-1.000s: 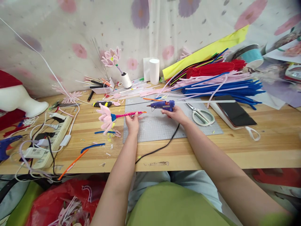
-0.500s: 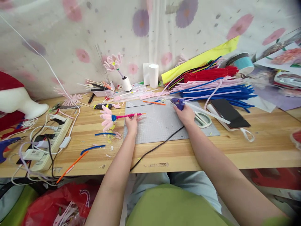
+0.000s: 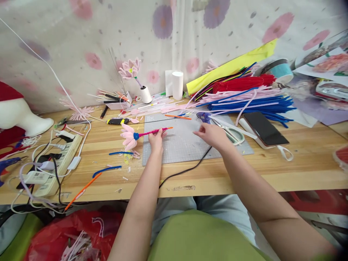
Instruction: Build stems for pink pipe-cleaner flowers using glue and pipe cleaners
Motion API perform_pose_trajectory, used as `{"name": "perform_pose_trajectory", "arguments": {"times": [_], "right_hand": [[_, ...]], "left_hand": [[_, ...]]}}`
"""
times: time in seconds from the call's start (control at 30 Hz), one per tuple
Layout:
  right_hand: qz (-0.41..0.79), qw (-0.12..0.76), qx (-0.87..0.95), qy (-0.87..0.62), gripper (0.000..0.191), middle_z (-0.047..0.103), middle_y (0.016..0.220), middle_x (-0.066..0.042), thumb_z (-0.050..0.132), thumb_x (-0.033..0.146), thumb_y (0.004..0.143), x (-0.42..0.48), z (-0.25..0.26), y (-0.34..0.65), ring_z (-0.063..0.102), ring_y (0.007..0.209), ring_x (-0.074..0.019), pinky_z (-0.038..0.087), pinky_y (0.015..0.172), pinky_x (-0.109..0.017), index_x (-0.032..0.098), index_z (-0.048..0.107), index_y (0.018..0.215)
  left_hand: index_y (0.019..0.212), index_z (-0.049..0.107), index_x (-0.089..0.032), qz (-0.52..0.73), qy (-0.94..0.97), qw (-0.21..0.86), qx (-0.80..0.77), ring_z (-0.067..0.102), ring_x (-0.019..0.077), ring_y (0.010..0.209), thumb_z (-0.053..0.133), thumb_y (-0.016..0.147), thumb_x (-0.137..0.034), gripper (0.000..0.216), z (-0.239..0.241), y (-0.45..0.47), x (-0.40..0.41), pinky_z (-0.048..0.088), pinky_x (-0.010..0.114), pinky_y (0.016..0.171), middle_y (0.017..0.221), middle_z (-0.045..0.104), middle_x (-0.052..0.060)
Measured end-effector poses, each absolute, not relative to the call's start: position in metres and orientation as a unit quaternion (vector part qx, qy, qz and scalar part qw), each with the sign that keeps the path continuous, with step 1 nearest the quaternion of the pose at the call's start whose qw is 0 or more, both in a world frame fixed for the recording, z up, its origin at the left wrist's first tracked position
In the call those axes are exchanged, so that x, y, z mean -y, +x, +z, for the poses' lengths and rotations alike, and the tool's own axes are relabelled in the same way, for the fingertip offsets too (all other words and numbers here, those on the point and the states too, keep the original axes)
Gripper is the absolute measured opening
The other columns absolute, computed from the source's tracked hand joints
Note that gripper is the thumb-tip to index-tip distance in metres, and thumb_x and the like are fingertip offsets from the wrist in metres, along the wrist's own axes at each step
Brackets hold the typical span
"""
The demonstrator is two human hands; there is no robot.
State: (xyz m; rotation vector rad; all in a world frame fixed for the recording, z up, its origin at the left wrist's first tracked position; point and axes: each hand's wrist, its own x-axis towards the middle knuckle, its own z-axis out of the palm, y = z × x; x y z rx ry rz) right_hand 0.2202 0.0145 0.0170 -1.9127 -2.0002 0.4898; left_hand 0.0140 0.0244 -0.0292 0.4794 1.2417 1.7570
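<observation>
My left hand point(image 3: 157, 139) pinches the magenta stem of a pink pipe-cleaner flower point(image 3: 129, 137), whose petals point left over the wooden table point(image 3: 272, 170). The stem ends in an orange tip above the grey cutting mat point(image 3: 185, 145). My right hand point(image 3: 212, 135) hovers over the mat with loose fingers and nothing in it. Just beyond it lies the blue glue gun point(image 3: 203, 116) at the mat's far edge, its black cord point(image 3: 187, 168) trailing toward me.
Scissors point(image 3: 231, 132) and a phone point(image 3: 265, 128) lie to the right. Piles of pipe cleaners point(image 3: 250, 98) fill the back right. A power strip point(image 3: 57, 159) with cables sits at left. Loose blue and orange pipe cleaners point(image 3: 94, 177) lie near the front edge.
My right hand set the glue gun down at the mat's far edge, let go and drew back toward the middle. My left hand kept hold of the flower stem.
</observation>
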Motion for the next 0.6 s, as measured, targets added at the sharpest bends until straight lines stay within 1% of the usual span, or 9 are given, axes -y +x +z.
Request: {"name": "perform_pose_trajectory", "arguments": {"times": [0.03, 0.1, 0.13, 0.2, 0.37, 0.5, 0.6], "right_hand": [[0.206, 0.202, 0.716, -0.635, 0.029, 0.062, 0.074, -0.006, 0.056, 0.046, 0.070, -0.019, 0.013, 0.210, 0.055, 0.069, -0.0182, 0.038, 0.062, -0.029, 0.019, 0.059, 0.077], [0.280, 0.287, 0.727, -0.557, 0.028, 0.061, 0.075, -0.003, 0.058, 0.042, 0.071, -0.032, 0.001, 0.186, 0.053, 0.066, -0.0139, 0.039, 0.061, -0.026, 0.019, 0.059, 0.086], [0.313, 0.317, 0.727, -0.523, 0.030, 0.061, 0.078, -0.003, 0.059, 0.040, 0.070, -0.038, -0.007, 0.175, 0.053, 0.065, -0.0127, 0.039, 0.062, -0.025, 0.018, 0.058, 0.090], [0.361, 0.357, 0.716, -0.480, 0.032, 0.061, 0.078, -0.003, 0.059, 0.038, 0.069, -0.049, -0.019, 0.156, 0.052, 0.066, -0.0119, 0.040, 0.062, -0.025, 0.017, 0.057, 0.093], [0.395, 0.381, 0.697, -0.462, 0.022, 0.059, 0.071, -0.001, 0.058, 0.036, 0.070, -0.058, -0.030, 0.135, 0.050, 0.063, -0.0107, 0.037, 0.061, -0.024, 0.015, 0.058, 0.076], [0.397, 0.389, 0.680, -0.479, 0.023, 0.056, 0.066, 0.000, 0.056, 0.038, 0.070, -0.057, -0.028, 0.134, 0.045, 0.059, -0.0096, 0.034, 0.058, -0.023, 0.015, 0.056, 0.071], [0.430, 0.388, 0.660, -0.478, 0.023, 0.052, 0.061, 0.002, 0.056, 0.038, 0.069, -0.058, -0.029, 0.134, 0.042, 0.056, -0.0087, 0.032, 0.055, -0.023, 0.015, 0.054, 0.068]], "left_hand": [[0.072, 0.047, -0.013, 0.710, 0.195, 0.456, -0.500, 0.064, 0.0149, 0.065, 0.064, 0.064, -0.013, 0.019, -0.029, 0.015, -0.024, 0.051, 0.033, 0.070, 0.067, 0.062, 0.002], [0.072, 0.047, -0.013, 0.705, 0.200, 0.464, -0.497, 0.064, 0.0146, 0.065, 0.065, 0.064, -0.015, 0.020, -0.028, 0.018, -0.023, 0.051, 0.032, 0.069, 0.067, 0.062, 0.002], [0.073, 0.047, -0.013, 0.705, 0.202, 0.466, -0.495, 0.064, 0.0146, 0.065, 0.066, 0.063, -0.015, 0.021, -0.028, 0.018, -0.022, 0.051, 0.032, 0.069, 0.068, 0.062, 0.002], [0.073, 0.048, -0.013, 0.708, 0.202, 0.467, -0.490, 0.064, 0.0143, 0.065, 0.067, 0.062, -0.015, 0.022, -0.029, 0.018, -0.022, 0.051, 0.032, 0.070, 0.068, 0.062, 0.002], [0.072, 0.047, -0.014, 0.711, 0.206, 0.468, -0.483, 0.063, 0.0144, 0.065, 0.067, 0.062, -0.016, 0.022, -0.032, 0.016, -0.023, 0.050, 0.034, 0.072, 0.067, 0.061, 0.001], [0.072, 0.048, -0.014, 0.704, 0.216, 0.473, -0.484, 0.063, 0.0140, 0.064, 0.067, 0.062, -0.016, 0.022, -0.034, 0.016, -0.024, 0.049, 0.035, 0.073, 0.067, 0.061, 0.001], [0.072, 0.047, -0.014, 0.702, 0.223, 0.478, -0.478, 0.063, 0.0128, 0.063, 0.067, 0.062, -0.015, 0.022, -0.035, 0.015, -0.023, 0.050, 0.035, 0.074, 0.067, 0.061, 0.001]]}}
